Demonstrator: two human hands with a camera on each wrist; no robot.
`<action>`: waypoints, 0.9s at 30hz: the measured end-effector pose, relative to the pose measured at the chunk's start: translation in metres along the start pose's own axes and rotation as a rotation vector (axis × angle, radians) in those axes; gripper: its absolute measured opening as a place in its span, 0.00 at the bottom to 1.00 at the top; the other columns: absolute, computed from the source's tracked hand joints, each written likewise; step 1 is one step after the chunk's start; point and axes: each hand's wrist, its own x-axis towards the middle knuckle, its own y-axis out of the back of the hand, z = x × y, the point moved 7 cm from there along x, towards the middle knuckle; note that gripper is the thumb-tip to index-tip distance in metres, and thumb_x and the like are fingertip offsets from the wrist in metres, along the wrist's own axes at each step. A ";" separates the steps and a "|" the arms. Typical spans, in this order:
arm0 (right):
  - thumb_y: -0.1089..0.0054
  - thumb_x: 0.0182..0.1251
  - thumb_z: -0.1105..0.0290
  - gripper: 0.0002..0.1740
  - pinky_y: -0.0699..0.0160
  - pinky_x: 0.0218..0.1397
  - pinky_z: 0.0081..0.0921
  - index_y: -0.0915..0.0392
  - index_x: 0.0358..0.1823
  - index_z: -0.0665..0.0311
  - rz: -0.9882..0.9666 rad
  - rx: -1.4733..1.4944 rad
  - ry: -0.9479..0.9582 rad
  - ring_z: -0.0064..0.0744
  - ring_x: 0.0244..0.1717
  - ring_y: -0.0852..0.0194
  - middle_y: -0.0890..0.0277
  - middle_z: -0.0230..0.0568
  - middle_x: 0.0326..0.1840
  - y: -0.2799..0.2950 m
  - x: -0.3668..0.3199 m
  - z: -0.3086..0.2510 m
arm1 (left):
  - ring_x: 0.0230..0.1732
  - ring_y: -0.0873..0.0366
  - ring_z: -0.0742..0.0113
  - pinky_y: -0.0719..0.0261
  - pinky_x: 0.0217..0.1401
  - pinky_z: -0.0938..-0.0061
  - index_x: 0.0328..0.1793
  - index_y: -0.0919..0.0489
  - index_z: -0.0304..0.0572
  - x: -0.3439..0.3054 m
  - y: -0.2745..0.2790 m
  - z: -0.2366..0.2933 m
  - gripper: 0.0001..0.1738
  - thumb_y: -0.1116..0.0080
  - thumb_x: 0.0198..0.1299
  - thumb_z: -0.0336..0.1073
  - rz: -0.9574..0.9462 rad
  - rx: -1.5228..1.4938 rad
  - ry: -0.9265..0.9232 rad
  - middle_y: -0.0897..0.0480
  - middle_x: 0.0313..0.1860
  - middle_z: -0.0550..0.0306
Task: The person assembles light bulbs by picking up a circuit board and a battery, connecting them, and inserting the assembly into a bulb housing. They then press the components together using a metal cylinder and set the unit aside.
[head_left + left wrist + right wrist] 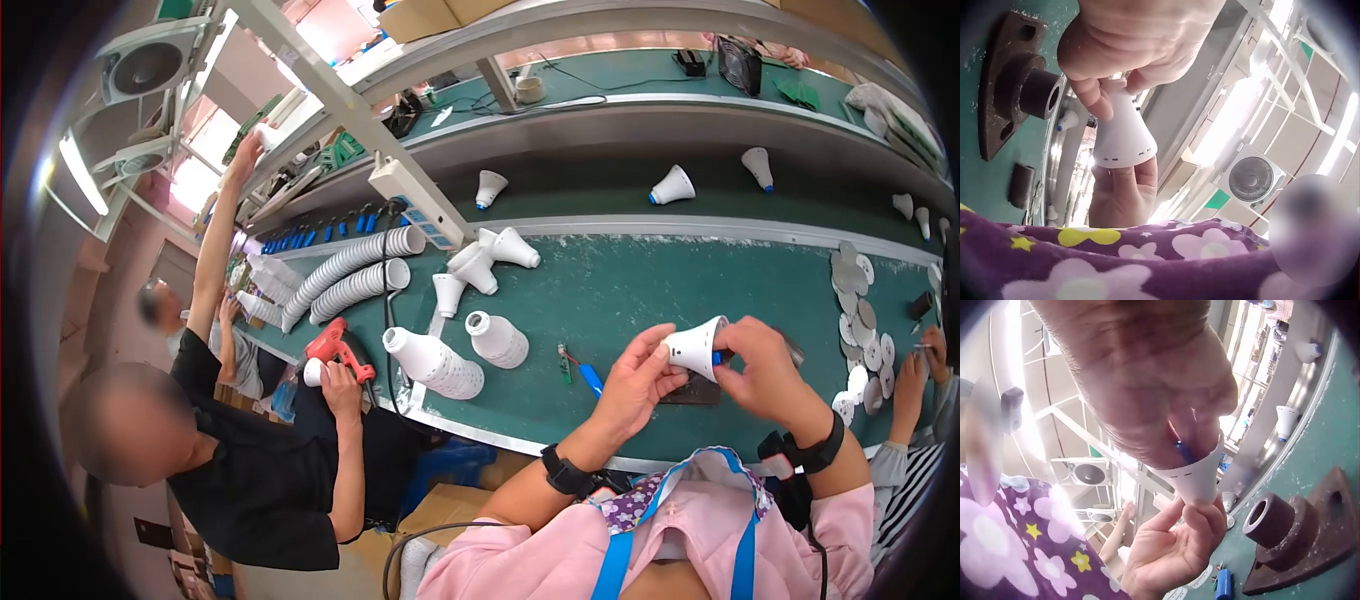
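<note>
A white cone-shaped lamp housing (694,350) is held up over the bench in front of me. My left hand (640,380) pinches its narrow end between thumb and fingers. At the wide mouth, my right hand (765,370) has its fingertips inside the rim, pinching a blue part (1185,452); the rest of that part is hidden by the fingers and housing. Below the hands, a brown metal flange with a raised tube (1297,531) sits on the green bench. Left of it lie a blue cylinder (590,380) and a small green circuit board (565,364).
Stacked white housings (432,362) stand to the left, with more cones (472,268) behind. Flat discs (860,320) lie at right. Housings rest on the dark belt (570,180) behind. A seated person at left holds a red power tool (340,350); another person's hands (910,390) are at right.
</note>
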 end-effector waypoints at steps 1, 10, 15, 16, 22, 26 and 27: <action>0.38 0.41 0.76 0.12 0.32 0.32 0.34 0.26 0.32 0.62 0.002 -0.004 -0.019 0.42 0.29 0.30 0.28 0.42 0.24 0.003 0.002 0.002 | 0.43 0.25 0.69 0.23 0.48 0.74 0.60 0.37 0.40 0.001 -0.003 -0.001 0.19 0.53 0.62 0.30 -0.047 0.032 0.020 0.28 0.49 0.57; 0.36 0.43 0.71 0.12 0.31 0.34 0.39 0.26 0.32 0.58 -0.194 -0.364 0.103 0.44 0.33 0.29 0.28 0.40 0.26 0.003 0.019 0.003 | 0.24 0.33 0.82 0.33 0.26 0.87 0.46 0.22 0.40 0.012 -0.034 0.025 0.23 0.33 0.39 0.24 -0.029 1.220 -0.356 0.29 0.40 0.62; 0.36 0.42 0.73 0.11 0.27 0.32 0.36 0.24 0.31 0.61 -0.374 -0.425 0.081 0.43 0.31 0.26 0.23 0.40 0.26 -0.011 0.030 0.009 | 0.29 0.33 0.78 0.34 0.28 0.84 0.44 0.21 0.40 0.025 -0.012 0.014 0.22 0.32 0.38 0.26 -0.035 1.229 -0.321 0.28 0.42 0.61; 0.36 0.41 0.73 0.13 0.27 0.32 0.36 0.25 0.32 0.62 -0.390 -0.444 0.076 0.43 0.31 0.25 0.23 0.40 0.26 -0.014 0.030 0.010 | 0.32 0.33 0.76 0.33 0.30 0.82 0.44 0.21 0.41 0.026 -0.005 0.009 0.22 0.32 0.38 0.28 -0.032 1.176 -0.270 0.28 0.44 0.60; 0.35 0.39 0.73 0.18 0.26 0.31 0.35 0.29 0.35 0.63 -0.455 -0.392 0.060 0.43 0.33 0.24 0.23 0.41 0.25 -0.027 0.032 0.006 | 0.46 0.34 0.67 0.32 0.43 0.76 0.43 0.20 0.44 0.011 -0.002 0.009 0.20 0.32 0.40 0.31 0.038 1.249 -0.315 0.27 0.47 0.59; 0.37 0.41 0.73 0.17 0.26 0.29 0.35 0.30 0.35 0.65 -0.489 -0.408 0.117 0.43 0.31 0.23 0.23 0.42 0.25 -0.032 0.034 -0.002 | 0.48 0.34 0.64 0.34 0.49 0.72 0.43 0.20 0.44 0.010 0.010 0.002 0.19 0.32 0.40 0.31 0.045 1.103 -0.384 0.27 0.48 0.58; 0.37 0.42 0.73 0.16 0.27 0.28 0.35 0.30 0.34 0.65 -0.495 -0.401 0.101 0.44 0.30 0.23 0.24 0.42 0.24 -0.033 0.033 -0.001 | 0.49 0.34 0.63 0.34 0.51 0.71 0.43 0.20 0.44 0.009 0.012 0.000 0.19 0.33 0.40 0.31 0.059 1.100 -0.378 0.27 0.49 0.58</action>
